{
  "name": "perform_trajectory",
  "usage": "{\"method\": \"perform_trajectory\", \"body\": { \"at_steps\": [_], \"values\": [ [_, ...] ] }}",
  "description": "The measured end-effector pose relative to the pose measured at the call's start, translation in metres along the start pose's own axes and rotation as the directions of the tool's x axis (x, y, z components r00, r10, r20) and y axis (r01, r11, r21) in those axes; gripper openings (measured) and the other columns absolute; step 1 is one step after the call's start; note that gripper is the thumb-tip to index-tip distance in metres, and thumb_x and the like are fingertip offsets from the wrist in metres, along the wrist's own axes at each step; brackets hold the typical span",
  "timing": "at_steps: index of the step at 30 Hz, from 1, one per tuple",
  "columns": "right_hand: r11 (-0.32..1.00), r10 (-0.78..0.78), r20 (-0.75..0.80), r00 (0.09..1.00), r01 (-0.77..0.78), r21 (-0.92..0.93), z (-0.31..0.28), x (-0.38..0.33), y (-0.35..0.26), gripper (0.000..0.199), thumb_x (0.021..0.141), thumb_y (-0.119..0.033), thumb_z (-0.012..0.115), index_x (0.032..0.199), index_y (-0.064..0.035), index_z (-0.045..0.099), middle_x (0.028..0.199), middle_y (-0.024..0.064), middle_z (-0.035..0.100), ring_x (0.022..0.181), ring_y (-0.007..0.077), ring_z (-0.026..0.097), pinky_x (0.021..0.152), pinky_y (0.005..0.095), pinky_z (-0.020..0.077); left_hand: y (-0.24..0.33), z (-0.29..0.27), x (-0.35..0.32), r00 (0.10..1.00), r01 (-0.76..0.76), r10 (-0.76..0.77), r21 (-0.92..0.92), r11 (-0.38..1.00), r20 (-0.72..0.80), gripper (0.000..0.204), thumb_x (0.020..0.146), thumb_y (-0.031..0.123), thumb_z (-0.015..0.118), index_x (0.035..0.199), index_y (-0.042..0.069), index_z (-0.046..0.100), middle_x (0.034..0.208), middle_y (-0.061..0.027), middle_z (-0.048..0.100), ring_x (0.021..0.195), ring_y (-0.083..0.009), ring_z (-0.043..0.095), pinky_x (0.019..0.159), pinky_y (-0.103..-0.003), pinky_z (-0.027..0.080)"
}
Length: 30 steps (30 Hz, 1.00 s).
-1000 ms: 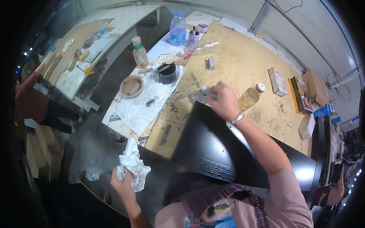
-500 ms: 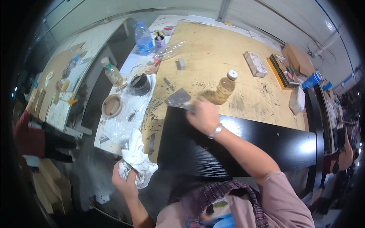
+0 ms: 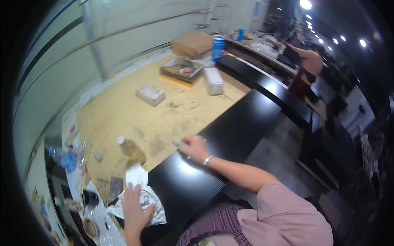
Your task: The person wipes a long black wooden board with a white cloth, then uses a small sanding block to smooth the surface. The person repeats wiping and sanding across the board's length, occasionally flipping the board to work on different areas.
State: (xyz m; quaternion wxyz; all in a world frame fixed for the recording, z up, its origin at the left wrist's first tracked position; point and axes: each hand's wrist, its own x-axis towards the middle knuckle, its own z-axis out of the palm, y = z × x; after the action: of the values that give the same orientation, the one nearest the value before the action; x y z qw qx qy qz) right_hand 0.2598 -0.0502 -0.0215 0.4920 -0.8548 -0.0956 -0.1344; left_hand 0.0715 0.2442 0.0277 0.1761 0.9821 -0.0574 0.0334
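Observation:
A black wood-grain board (image 3: pixel 168 180) lies along the front of the yellowish worktop. My right hand (image 3: pixel 195 149), with a bracelet at the wrist, is closed over the board's far edge, and a small grey block (image 3: pixel 178 142) pokes out from its fingers. At the board's left end, my left hand (image 3: pixel 134 207) rests with outstretched fingers on a crumpled white cloth (image 3: pixel 154 207). Beyond the cloth stands a clear bottle of amber liquid (image 3: pixel 133 151) with a white cap. A dark grey flat sheet (image 3: pixel 116 186) lies to the left of the cloth.
On the worktop (image 3: pixel 119 106) sit a white wrapped block (image 3: pixel 150 95), another wrapped block (image 3: pixel 213 81) and an open box of odds and ends (image 3: pixel 182 69). A blue can (image 3: pixel 218 48) stands near a cardboard box (image 3: pixel 192 44). A person (image 3: pixel 310 65) works farther right.
The view has swung right. My right hand has moved rightward along the board's far edge. My left hand has brought the cloth onto the board's left end and its fingers have straightened.

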Motion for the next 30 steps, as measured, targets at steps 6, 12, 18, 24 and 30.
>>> {"method": "perform_trajectory", "body": {
  "at_steps": [6,12,18,24,30],
  "values": [
    [0.996,0.085,-0.032,0.996,-0.084,0.033,-0.009,0.0,0.008,0.034,0.08,-0.032,0.071,0.091,0.0006,0.073,0.089,0.0195,0.068,0.083,0.0348,0.067,0.076,0.042,0.053,0.057,0.062,0.11,0.991,-0.127,0.124,0.043,0.991,0.056,0.077,0.083,0.037,0.072,0.147,0.005,0.047,0.152,-0.023,0.045,0.138,-0.0428,0.042,0.11,-0.061,0.033],
    [0.98,0.145,0.016,0.989,-0.145,0.138,-0.013,-0.002,0.007,0.031,0.081,-0.029,0.07,0.092,0.0009,0.071,0.09,0.019,0.068,0.084,0.0353,0.067,0.076,0.0408,0.0534,0.029,0.064,0.101,0.976,-0.218,0.219,-0.041,0.975,0.001,0.069,0.081,0.021,0.072,0.143,-0.001,0.051,0.144,-0.0241,0.054,0.132,-0.0418,0.051,0.111,-0.051,0.037],
    [0.972,0.153,0.055,0.987,-0.16,0.172,-0.009,-0.002,0.005,0.029,0.083,-0.028,0.069,0.094,-0.0006,0.07,0.093,0.0184,0.068,0.088,0.0366,0.067,0.078,0.0432,0.0539,-0.005,0.021,0.047,0.985,0.17,-0.168,-0.089,0.981,0.031,0.052,0.098,0.024,0.062,0.141,-0.003,0.056,0.142,-0.0251,0.057,0.128,-0.0385,0.056,0.111,-0.044,0.04],
    [0.956,0.18,0.073,0.981,-0.192,0.222,-0.008,0.0,0.0,0.026,0.083,-0.025,0.068,0.091,-0.0008,0.069,0.095,0.0184,0.068,0.089,0.0377,0.067,0.079,0.0443,0.0538,-0.189,-0.005,-0.043,0.868,0.492,-0.477,0.383,0.782,-0.14,0.051,0.103,0.039,0.055,0.132,-0.002,0.062,0.126,-0.0276,0.066,0.103,-0.0399,0.068,0.087,-0.047,0.055],
    [0.962,0.142,0.01,0.99,-0.14,0.233,-0.002,0.002,0.006,0.026,0.082,-0.028,0.069,0.085,-0.0018,0.069,0.087,0.0186,0.069,0.083,0.0387,0.065,0.075,0.0461,0.0524,-0.095,-0.016,0.006,0.814,0.553,-0.457,0.236,0.799,-0.358,0.053,0.104,0.047,0.048,0.136,0.008,0.062,0.118,-0.0196,0.071,0.107,-0.037,0.067,0.091,-0.048,0.054]
  ]
}}
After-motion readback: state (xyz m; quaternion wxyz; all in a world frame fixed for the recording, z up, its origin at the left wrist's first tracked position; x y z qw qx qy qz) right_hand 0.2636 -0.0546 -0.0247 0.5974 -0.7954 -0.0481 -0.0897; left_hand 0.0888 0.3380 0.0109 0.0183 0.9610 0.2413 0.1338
